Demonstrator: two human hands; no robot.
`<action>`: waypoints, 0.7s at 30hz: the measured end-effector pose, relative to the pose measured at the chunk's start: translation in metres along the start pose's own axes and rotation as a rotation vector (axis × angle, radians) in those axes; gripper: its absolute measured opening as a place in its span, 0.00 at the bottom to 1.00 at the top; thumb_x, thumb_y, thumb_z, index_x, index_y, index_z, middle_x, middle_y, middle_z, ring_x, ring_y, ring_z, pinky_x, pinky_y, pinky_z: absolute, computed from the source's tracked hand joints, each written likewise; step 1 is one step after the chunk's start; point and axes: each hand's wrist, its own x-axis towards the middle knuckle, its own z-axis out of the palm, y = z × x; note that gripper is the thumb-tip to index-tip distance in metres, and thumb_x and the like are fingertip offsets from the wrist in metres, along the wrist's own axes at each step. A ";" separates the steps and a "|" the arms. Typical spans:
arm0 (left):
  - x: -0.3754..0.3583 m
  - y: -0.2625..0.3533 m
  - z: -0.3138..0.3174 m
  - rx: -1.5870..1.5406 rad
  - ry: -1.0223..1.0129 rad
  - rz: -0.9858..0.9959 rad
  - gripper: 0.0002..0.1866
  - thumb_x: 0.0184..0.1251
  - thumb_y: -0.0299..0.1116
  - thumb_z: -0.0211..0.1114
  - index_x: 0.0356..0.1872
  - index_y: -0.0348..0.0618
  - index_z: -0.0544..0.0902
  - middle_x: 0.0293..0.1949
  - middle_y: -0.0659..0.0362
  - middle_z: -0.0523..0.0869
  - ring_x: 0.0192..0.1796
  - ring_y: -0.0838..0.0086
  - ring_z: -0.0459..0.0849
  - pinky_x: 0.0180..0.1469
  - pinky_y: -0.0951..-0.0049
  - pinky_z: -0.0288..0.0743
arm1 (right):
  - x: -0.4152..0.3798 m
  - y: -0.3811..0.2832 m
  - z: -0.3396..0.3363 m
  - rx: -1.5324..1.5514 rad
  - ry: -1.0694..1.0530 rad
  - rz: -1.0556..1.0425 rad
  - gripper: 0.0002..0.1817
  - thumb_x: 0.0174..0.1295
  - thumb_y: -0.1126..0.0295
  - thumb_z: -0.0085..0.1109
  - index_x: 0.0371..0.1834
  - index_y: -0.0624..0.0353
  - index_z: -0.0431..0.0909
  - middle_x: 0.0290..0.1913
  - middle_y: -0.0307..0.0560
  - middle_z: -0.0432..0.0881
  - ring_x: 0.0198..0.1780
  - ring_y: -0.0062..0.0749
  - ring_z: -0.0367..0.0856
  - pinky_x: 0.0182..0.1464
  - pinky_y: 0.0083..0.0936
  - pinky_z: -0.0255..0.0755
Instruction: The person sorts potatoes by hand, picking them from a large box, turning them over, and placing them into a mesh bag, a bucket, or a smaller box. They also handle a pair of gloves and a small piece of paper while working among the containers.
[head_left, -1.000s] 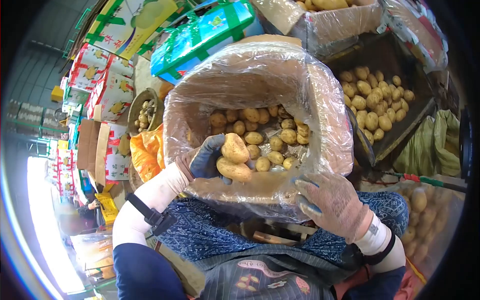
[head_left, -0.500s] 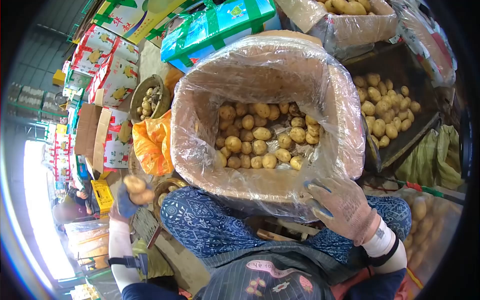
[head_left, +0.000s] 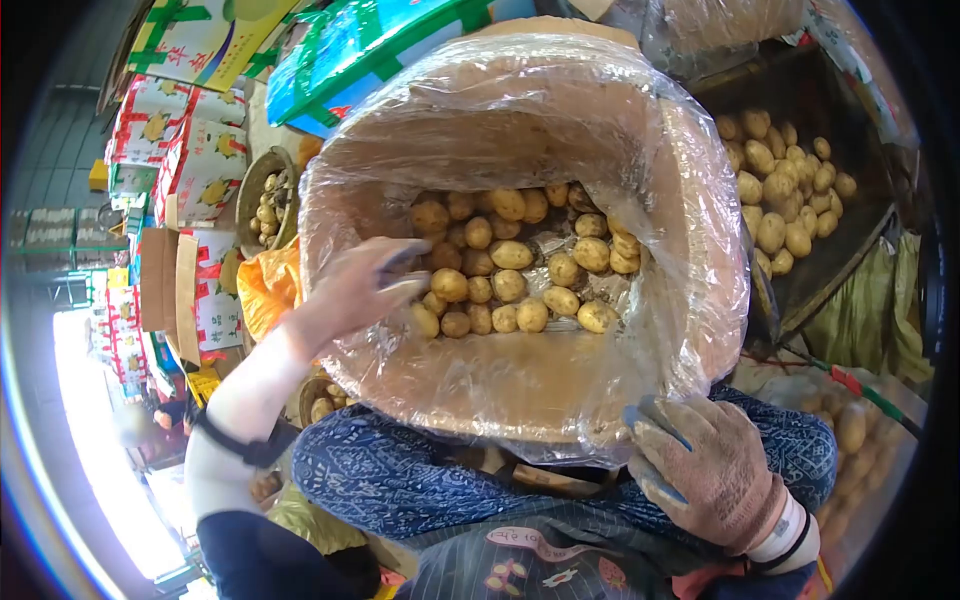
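Note:
A large cardboard box (head_left: 480, 385) lined with clear plastic film stands before my knees, with potatoes (head_left: 512, 255) spread over its bottom. My left hand (head_left: 350, 285), in a glove with blue-grey fingertips, reaches over the box's left rim. Its thumb and fingers are apart beside the leftmost potatoes, and nothing shows between them. At the near right corner, my gloved right hand (head_left: 705, 465) hangs beside the film-covered rim, above my knee. Its fingers are stretched out and hold nothing visible.
On the right, a dark tray (head_left: 850, 255) holds more potatoes. A basket (head_left: 245, 215) of small potatoes and an orange bag (head_left: 270, 290) lie left of the box. Printed cartons (head_left: 205, 165) are stacked further left. A blue carton (head_left: 350, 55) with green tape stands behind.
My left hand has swung from the lower left, where it held potatoes, to inside the box; those potatoes no longer show in it. My right hand has shifted slightly down and right.

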 end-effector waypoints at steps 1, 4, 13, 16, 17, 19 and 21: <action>0.031 0.008 0.015 0.116 -0.140 -0.038 0.27 0.67 0.42 0.63 0.65 0.41 0.76 0.57 0.45 0.82 0.58 0.57 0.83 0.62 0.62 0.75 | 0.002 0.000 -0.003 0.007 -0.009 0.009 0.24 0.48 0.66 0.71 0.51 0.59 0.79 0.51 0.52 0.81 0.49 0.48 0.80 0.48 0.42 0.73; 0.101 -0.030 0.083 0.389 -0.452 -0.075 0.29 0.63 0.40 0.67 0.66 0.43 0.74 0.57 0.44 0.82 0.59 0.53 0.82 0.62 0.59 0.75 | 0.000 0.005 -0.004 0.051 0.004 0.016 0.22 0.48 0.65 0.70 0.48 0.59 0.81 0.48 0.52 0.82 0.44 0.48 0.82 0.44 0.41 0.75; 0.121 -0.088 0.132 0.496 -0.596 -0.121 0.42 0.48 0.42 0.78 0.66 0.37 0.71 0.58 0.46 0.82 0.64 0.57 0.79 0.64 0.64 0.74 | -0.011 0.009 -0.011 0.142 -0.002 0.119 0.23 0.51 0.65 0.67 0.52 0.57 0.79 0.50 0.50 0.81 0.45 0.45 0.81 0.46 0.38 0.75; 0.112 -0.068 0.094 0.163 -0.664 -0.168 0.47 0.47 0.43 0.81 0.70 0.39 0.68 0.60 0.50 0.82 0.63 0.63 0.79 0.65 0.69 0.73 | -0.007 0.008 -0.012 0.097 -0.001 0.046 0.20 0.48 0.62 0.70 0.44 0.57 0.81 0.44 0.49 0.82 0.39 0.42 0.83 0.41 0.38 0.76; 0.101 -0.053 0.082 -0.152 -0.665 -0.147 0.47 0.48 0.43 0.81 0.70 0.40 0.68 0.59 0.52 0.82 0.62 0.65 0.80 0.62 0.69 0.74 | -0.007 0.007 -0.013 0.100 -0.004 0.037 0.21 0.49 0.62 0.69 0.46 0.57 0.81 0.45 0.50 0.82 0.40 0.42 0.82 0.41 0.38 0.76; 0.074 -0.017 0.058 -0.460 -0.640 -0.116 0.46 0.49 0.43 0.80 0.70 0.40 0.68 0.58 0.54 0.82 0.60 0.67 0.81 0.60 0.70 0.76 | -0.007 0.006 -0.013 0.096 0.005 0.017 0.21 0.50 0.63 0.69 0.47 0.57 0.80 0.46 0.50 0.82 0.41 0.43 0.82 0.41 0.39 0.75; 0.043 0.022 0.038 -1.011 -0.623 -0.213 0.46 0.51 0.41 0.80 0.71 0.41 0.67 0.54 0.54 0.83 0.55 0.69 0.83 0.53 0.70 0.80 | -0.008 0.006 -0.010 0.105 -0.002 0.043 0.23 0.51 0.66 0.67 0.51 0.58 0.78 0.49 0.50 0.81 0.43 0.44 0.81 0.43 0.39 0.74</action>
